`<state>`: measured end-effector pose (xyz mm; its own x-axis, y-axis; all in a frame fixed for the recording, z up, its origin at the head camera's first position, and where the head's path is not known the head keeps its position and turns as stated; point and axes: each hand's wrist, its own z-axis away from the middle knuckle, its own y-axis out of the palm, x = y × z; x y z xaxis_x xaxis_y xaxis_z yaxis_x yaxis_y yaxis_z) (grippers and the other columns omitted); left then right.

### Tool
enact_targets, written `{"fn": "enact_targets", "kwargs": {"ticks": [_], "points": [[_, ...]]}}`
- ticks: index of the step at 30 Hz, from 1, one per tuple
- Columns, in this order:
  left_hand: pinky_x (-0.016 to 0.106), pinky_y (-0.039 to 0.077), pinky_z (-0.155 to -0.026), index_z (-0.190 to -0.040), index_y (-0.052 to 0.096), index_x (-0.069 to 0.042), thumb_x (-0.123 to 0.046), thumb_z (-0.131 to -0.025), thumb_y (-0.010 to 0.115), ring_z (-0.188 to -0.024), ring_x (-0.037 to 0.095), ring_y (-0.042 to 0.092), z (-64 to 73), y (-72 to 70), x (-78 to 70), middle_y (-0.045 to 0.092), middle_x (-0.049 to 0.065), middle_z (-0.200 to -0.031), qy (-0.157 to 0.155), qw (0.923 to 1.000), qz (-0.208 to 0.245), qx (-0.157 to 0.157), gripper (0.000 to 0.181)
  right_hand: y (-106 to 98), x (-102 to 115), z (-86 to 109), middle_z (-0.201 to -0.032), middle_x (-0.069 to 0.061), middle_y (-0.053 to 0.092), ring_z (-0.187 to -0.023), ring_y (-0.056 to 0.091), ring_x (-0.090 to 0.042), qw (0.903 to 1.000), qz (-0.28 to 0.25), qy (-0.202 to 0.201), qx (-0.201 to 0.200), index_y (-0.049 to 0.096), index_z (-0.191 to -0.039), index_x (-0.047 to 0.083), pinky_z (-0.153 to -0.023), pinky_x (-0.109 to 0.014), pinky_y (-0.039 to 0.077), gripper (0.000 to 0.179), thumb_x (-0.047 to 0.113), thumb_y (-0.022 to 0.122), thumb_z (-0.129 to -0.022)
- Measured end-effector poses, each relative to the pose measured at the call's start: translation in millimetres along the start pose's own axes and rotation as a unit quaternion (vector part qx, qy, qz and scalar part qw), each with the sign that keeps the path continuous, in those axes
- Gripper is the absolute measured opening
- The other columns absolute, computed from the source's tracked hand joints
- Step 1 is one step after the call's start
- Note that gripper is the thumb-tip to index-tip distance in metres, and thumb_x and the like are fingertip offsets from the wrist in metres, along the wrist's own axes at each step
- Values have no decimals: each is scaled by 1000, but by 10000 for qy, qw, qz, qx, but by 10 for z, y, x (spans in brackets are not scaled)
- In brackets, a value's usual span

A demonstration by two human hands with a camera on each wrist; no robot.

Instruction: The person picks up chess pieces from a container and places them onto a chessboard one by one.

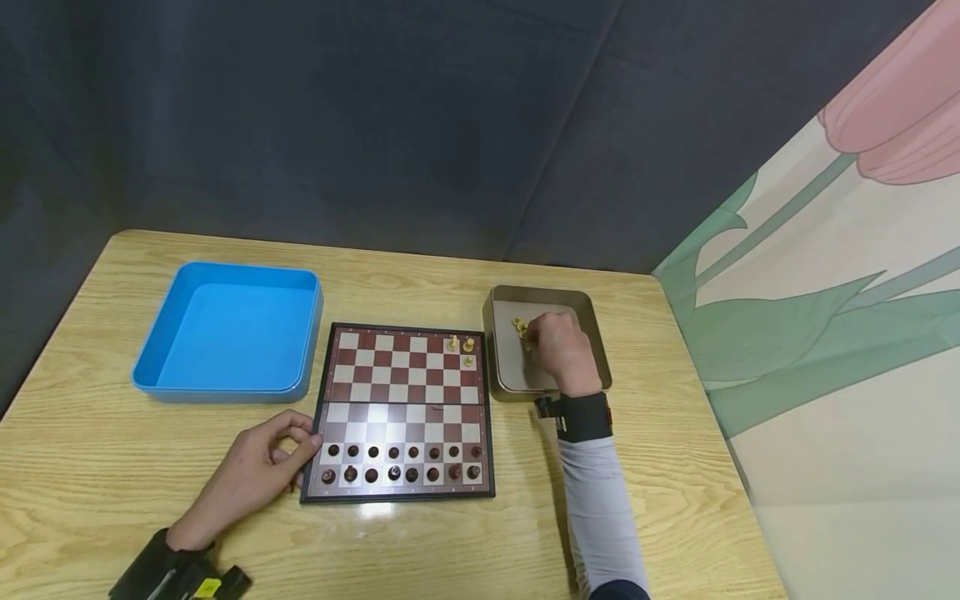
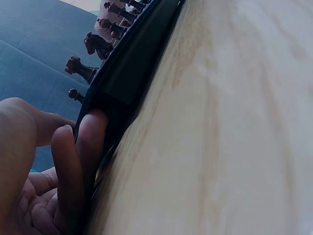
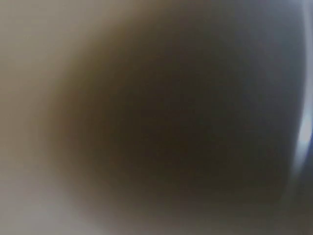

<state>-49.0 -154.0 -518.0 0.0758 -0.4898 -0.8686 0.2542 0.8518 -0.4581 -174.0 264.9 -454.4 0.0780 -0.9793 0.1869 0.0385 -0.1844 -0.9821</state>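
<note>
A magnetic-looking chessboard point(image 1: 397, 412) lies on the table with two rows of dark chess pieces point(image 1: 394, 472) along its near side. Three yellow chess pieces point(image 1: 468, 344) stand at its far right corner. My left hand point(image 1: 262, 458) holds the board's left edge; in the left wrist view, fingertips point(image 2: 93, 127) press its dark side. Inside the brown rectangular tin point(image 1: 592, 333), my right hand point(image 1: 561, 346) reaches down with bent fingers to a few yellow pieces point(image 1: 519, 325). Its fingertips are hidden, and the right wrist view is a dark blur.
A blue tray point(image 1: 225, 333) stands left of the chessboard on the wooden table point(image 1: 420, 550). Dark cloth point(image 1: 337, 125) hangs behind the table, and a flower-patterned curtain point(image 1: 825, 333) is at its right. The tin sits close against the board's right edge.
</note>
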Motion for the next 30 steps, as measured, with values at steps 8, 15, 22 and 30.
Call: {"fn": "enact_targets", "kwargs": {"ticks": [8,15,22,30], "points": [[29,49,-46,-118,64,-3,-31,-98,70,-52,15,65,-18,-5,20,69,5,-85,63,9999,70,37,35,-71,12,30,-89,-11,74,-74,69,-25,9993,-318,-104,-191,79,-88,6,-63,-44,57,11,-2,72,-89],[30,47,-45,-118,64,-2,-33,-97,70,-52,15,65,-16,-6,43,69,5,-84,154,9997,143,98,38,-151,23,65,-90,-11,76,-65,67,-23,9974,-474,-274,-465,79,-93,5,-55,-41,54,13,-3,69,-90],[29,46,-44,-117,64,-3,-32,-98,70,-52,15,65,-11,-12,38,68,5,-84,146,9997,153,114,35,-259,144,123,-89,-7,74,-62,62,-17,9851,-740,-1055,-1138,79,-94,6,-55,-36,50,6,5,73,-91],[29,46,-45,-118,64,-2,-33,-98,70,-52,15,65,-16,-17,40,66,4,-80,213,9994,235,162,38,-348,349,222,-87,-3,71,-65,58,-14,9672,-886,-1849,-1497,80,-93,7,-60,-32,47,5,7,75,-90]]}}
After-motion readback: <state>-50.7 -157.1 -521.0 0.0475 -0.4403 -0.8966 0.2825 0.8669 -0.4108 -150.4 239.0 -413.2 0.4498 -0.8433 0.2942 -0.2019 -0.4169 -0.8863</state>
